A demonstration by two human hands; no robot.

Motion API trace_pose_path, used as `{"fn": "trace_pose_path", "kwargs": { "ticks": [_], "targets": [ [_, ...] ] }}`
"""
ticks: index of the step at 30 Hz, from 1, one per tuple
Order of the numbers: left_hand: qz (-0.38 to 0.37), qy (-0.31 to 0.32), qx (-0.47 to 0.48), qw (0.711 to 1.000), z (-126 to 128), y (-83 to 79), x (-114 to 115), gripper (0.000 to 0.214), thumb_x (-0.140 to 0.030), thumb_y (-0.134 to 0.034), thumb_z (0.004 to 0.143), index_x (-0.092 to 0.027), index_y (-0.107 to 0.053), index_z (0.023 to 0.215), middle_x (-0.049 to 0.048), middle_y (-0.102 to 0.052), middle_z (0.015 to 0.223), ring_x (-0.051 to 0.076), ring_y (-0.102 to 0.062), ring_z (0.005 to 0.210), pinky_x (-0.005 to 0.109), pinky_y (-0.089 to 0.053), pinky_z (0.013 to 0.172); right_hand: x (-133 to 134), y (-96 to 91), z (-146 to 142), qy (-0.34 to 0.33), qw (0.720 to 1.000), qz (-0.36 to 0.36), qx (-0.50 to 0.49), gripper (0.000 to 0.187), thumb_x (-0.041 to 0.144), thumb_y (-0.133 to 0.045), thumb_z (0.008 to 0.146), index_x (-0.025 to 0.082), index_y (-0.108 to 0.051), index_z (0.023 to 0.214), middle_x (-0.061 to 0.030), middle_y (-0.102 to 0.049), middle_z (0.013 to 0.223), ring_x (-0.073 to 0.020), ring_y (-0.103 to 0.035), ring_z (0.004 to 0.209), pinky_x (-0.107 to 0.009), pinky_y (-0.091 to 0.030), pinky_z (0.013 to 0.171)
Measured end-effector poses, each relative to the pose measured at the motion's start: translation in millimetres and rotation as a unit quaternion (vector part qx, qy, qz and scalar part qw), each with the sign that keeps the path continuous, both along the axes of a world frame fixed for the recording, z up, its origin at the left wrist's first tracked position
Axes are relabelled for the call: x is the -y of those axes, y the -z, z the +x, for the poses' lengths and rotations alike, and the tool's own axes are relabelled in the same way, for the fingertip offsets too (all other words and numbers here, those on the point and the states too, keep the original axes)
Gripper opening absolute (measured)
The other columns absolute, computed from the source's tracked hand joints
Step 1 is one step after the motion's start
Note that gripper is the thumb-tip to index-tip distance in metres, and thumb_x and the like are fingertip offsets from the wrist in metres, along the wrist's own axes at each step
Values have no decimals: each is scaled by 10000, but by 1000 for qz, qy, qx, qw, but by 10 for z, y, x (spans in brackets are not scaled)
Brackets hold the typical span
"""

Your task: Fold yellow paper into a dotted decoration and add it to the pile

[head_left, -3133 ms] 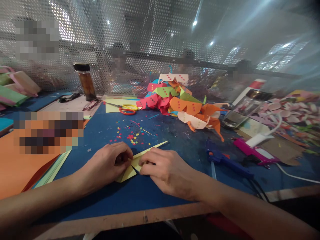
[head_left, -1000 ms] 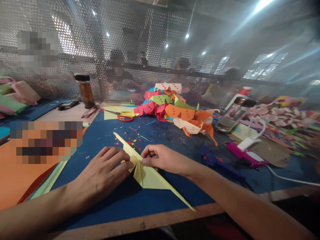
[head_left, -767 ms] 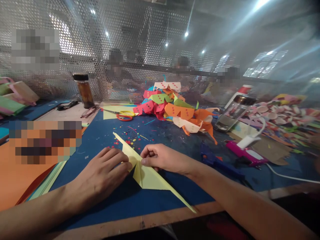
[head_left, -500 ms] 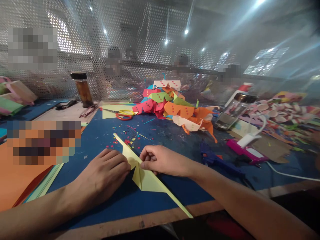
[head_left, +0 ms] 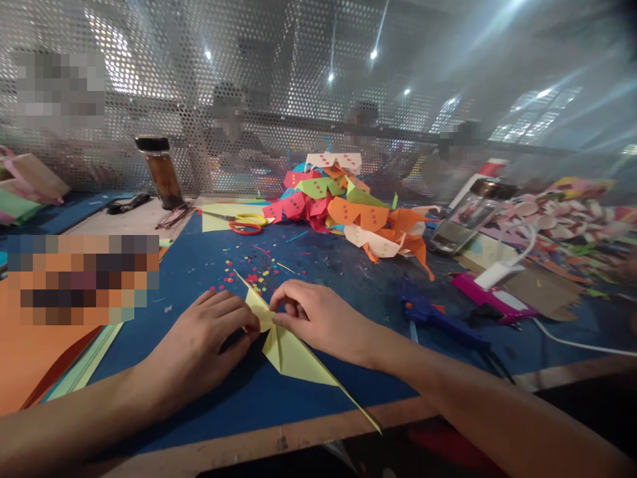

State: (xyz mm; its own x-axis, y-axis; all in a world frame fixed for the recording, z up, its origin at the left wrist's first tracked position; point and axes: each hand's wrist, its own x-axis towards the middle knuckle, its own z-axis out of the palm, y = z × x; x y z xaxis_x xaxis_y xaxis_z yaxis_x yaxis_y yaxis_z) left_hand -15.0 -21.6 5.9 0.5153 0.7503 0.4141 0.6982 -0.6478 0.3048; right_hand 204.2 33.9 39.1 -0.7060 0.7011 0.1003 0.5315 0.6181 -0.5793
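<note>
A blue work mat covers a table that stands against a perforated metal screen. Orange paper sheets lie at the left edge. A heap of coloured folded paper pieces sits at the back, well apart from the hands.

Near the front edge lies a folded yellow paper. It is long and pointed, with one tip toward the heap and the other reaching past the table's lip. The person's left hand rests on the paper's left part, fingers curled close, their tips pressing it down at the middle. The right hand meets it there, thumb and forefinger pinched narrowly on the same spot.

The step in hand looks like setting a small fold at the paper's waist. A clean crease would call for holding the layers aligned and pressing firmly along the line.

A blue glue gun lies to the right. Yellow-handled scissors and a dark jar sit farther back. Tiny paper scraps dot the mat just beyond the fingers.
</note>
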Motion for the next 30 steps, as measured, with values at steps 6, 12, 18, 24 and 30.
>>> {"fn": "trace_pose_path", "kwargs": {
  "ticks": [6, 12, 18, 24, 30],
  "targets": [
    [-3, -9, 14, 1000, 19, -14, -14, 148, -187, -494, 960, -219, -608, 871, 4, -652, 844, 184, -571, 789, 356, -381, 758, -34, 71, -36, -50, 998, 40, 14, 86, 215, -581, 927, 197, -666, 927, -14, -628, 915, -131, -571, 802, -263, -413, 745],
    [-16, -25, 38, 999, 36, -25, -20, 142, -160, -521, 929, -205, -618, 835, 22, -629, 854, 202, -543, 843, 347, -409, 753, -39, 66, -37, -50, 997, 39, 35, 99, 219, -579, 939, 203, -676, 936, -16, -632, 924, -137, -579, 817, -263, -416, 754],
    [-32, -34, 34, 998, 35, -25, -30, 148, -162, -527, 918, -202, -620, 810, 21, -611, 819, 205, -525, 834, 346, -406, 741, -32, 73, -46, -50, 997, 57, 34, 94, 231, -596, 943, 188, -678, 929, -14, -636, 913, -139, -587, 823, -265, -416, 754],
    [-55, -38, 34, 997, 37, -27, -43, 177, -180, -502, 929, -207, -614, 795, 13, -601, 801, 208, -520, 832, 358, -388, 742, -36, 68, -59, -44, 997, 51, 39, 68, 258, -633, 923, 205, -674, 912, -5, -643, 901, -139, -589, 805, -258, -408, 731],
    [-55, -43, 30, 997, 44, -37, -43, 183, -185, -496, 933, -205, -600, 783, 8, -593, 781, 205, -521, 818, 360, -381, 736, -55, 66, -57, -45, 998, 35, 28, 96, 309, -652, 914, 219, -684, 909, -4, -649, 902, -143, -595, 819, -251, -410, 732]
  ]
}}
